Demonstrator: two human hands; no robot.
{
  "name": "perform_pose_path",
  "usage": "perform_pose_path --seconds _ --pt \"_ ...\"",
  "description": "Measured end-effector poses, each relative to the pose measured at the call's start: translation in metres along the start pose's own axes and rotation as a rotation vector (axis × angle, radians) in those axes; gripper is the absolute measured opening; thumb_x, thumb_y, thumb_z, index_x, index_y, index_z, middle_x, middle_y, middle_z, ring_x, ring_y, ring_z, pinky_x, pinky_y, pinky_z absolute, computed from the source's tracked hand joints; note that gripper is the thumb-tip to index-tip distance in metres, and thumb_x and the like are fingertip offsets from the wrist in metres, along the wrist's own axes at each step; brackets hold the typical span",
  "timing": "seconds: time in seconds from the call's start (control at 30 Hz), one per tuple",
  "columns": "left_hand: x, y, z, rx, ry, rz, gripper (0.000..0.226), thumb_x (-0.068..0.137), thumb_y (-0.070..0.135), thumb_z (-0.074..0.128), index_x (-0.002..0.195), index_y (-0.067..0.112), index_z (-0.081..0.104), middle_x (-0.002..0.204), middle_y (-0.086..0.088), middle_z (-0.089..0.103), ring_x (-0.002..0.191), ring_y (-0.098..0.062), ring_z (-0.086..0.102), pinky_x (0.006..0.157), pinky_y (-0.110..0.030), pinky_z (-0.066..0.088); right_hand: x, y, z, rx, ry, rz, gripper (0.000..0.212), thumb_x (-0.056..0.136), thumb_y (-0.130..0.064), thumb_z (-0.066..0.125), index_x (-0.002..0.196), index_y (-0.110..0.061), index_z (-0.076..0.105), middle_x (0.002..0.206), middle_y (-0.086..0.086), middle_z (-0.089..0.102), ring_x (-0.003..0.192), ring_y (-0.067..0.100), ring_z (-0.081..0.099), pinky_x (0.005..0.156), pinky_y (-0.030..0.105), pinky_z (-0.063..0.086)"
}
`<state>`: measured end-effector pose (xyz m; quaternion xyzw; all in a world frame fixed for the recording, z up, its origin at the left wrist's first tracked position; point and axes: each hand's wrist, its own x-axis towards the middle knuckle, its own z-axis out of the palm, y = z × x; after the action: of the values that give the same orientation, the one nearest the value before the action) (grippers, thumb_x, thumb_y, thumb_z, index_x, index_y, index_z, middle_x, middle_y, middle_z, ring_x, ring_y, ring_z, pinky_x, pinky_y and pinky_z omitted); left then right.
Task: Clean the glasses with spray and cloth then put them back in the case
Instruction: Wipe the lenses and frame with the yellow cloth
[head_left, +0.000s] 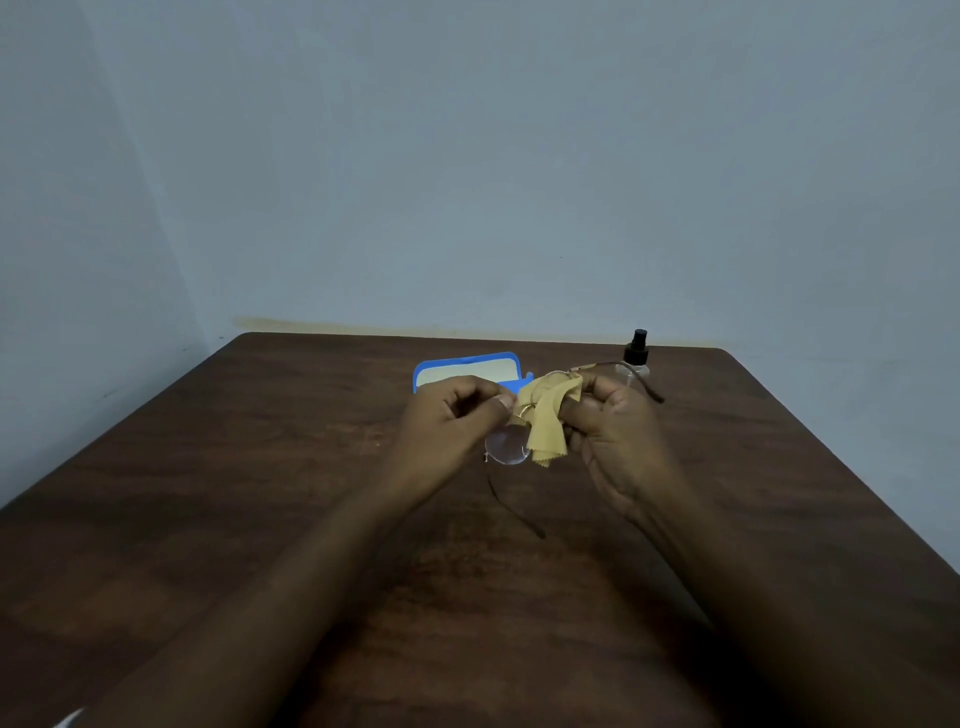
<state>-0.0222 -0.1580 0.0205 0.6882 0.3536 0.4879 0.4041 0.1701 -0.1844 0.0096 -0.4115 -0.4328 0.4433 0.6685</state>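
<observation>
Thin-framed glasses (506, 446) with round clear lenses hang above the table between both hands, arms unfolded. My left hand (451, 420) pinches the frame near the bridge. My right hand (612, 422) pinches a mustard-yellow cloth (545, 415) wrapped over the other lens, which is hidden by the cloth. One temple arm hangs down toward me, the other sticks out to the right past the spray bottle. A blue case (467, 368) lies open behind my hands, its pale lining showing. The clear spray bottle (636, 357) with a black nozzle stands at the back right.
Everything sits on a dark brown wooden table (260, 493) pushed against a pale blue wall. The table's far edge runs just behind the case and bottle.
</observation>
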Motion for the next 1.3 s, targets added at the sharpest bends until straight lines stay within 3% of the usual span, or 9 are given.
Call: perform_pose_path --seconds 0.13,0.27,0.4,0.5,0.6,0.73,0.93,1.13,1.3 --pt "-0.001 -0.004 0.001 0.025 -0.016 -0.053 0.007 0.095 0.015 0.075 0.091 0.018 0.081 0.089 0.001 0.08 0.087 -0.014 0.076 0.077 -0.029 0.06 -0.007 0.001 0.005 0.013 -0.08 0.002 0.03 0.09 0.011 0.065 0.083 -0.017 0.075 0.096 0.018 0.077 0.081 0.028 0.074 0.067 0.037 0.061" --pt "-0.002 -0.005 0.0 0.051 -0.056 -0.076 0.005 0.093 0.011 0.076 0.094 0.012 0.08 0.086 -0.002 0.08 0.084 -0.016 0.076 0.075 -0.029 0.06 -0.008 0.001 0.007 -0.035 -0.082 -0.022 0.022 0.094 0.003 0.065 0.097 -0.017 0.074 0.098 0.014 0.079 0.086 0.027 0.077 0.073 0.04 0.062" --pt "-0.003 -0.007 0.0 0.012 -0.054 -0.113 0.005 0.092 0.013 0.077 0.089 0.011 0.081 0.084 -0.009 0.08 0.081 -0.022 0.074 0.079 -0.043 0.061 -0.01 0.0 0.005 -0.194 -0.104 -0.075 0.03 0.099 -0.007 0.063 0.09 -0.033 0.078 0.09 0.011 0.079 0.076 0.023 0.076 0.067 0.038 0.061" --pt "-0.002 -0.008 -0.002 0.04 -0.082 -0.125 0.006 0.091 0.008 0.077 0.089 0.011 0.082 0.084 -0.003 0.081 0.081 -0.015 0.076 0.077 -0.032 0.062 -0.012 -0.004 0.005 -0.192 -0.16 -0.042 0.016 0.096 -0.002 0.065 0.098 -0.017 0.073 0.092 0.011 0.079 0.072 0.017 0.074 0.064 0.03 0.058" --pt "-0.002 -0.006 -0.003 0.037 -0.116 -0.141 0.004 0.089 0.005 0.079 0.091 0.006 0.082 0.084 -0.004 0.081 0.078 -0.01 0.075 0.069 -0.023 0.057 -0.014 -0.004 0.006 -0.089 -0.207 0.015 0.028 0.093 0.009 0.063 0.092 -0.016 0.077 0.1 0.014 0.078 0.09 0.027 0.075 0.081 0.04 0.062" --pt "-0.003 -0.004 -0.004 0.017 -0.143 -0.136 0.005 0.089 0.003 0.078 0.094 0.002 0.081 0.084 -0.005 0.081 0.076 -0.009 0.074 0.069 -0.02 0.055 -0.015 -0.004 0.01 0.047 -0.204 0.052 0.029 0.092 0.019 0.054 0.098 -0.006 0.069 0.096 0.013 0.077 0.09 0.027 0.075 0.077 0.035 0.062" --pt "-0.001 0.0 -0.006 0.042 -0.147 -0.128 0.003 0.09 0.004 0.078 0.091 0.004 0.081 0.08 -0.003 0.079 0.074 -0.007 0.072 0.069 -0.02 0.054 -0.015 -0.007 0.009 -0.053 -0.187 0.014 0.019 0.094 0.011 0.058 0.102 -0.003 0.067 0.092 0.009 0.079 0.083 0.02 0.076 0.071 0.03 0.06" --pt "-0.003 0.002 -0.005 0.054 -0.168 -0.105 0.004 0.091 0.008 0.078 0.089 0.006 0.082 0.077 0.0 0.079 0.073 -0.007 0.071 0.068 -0.02 0.054 -0.011 0.003 0.011 -0.117 -0.011 -0.005 0.014 0.098 -0.013 0.065 0.098 -0.009 0.078 0.091 0.016 0.078 0.086 0.031 0.074 0.079 0.044 0.061" --pt "-0.001 0.0 -0.009 0.083 -0.137 -0.106 0.006 0.091 0.007 0.078 0.092 0.003 0.081 0.079 -0.006 0.08 0.07 -0.005 0.071 0.065 -0.018 0.052 -0.013 0.003 0.013 0.092 -0.076 0.052 0.023 0.095 0.009 0.057 0.117 0.003 0.062 0.104 0.017 0.077 0.092 0.028 0.076 0.073 0.035 0.063"
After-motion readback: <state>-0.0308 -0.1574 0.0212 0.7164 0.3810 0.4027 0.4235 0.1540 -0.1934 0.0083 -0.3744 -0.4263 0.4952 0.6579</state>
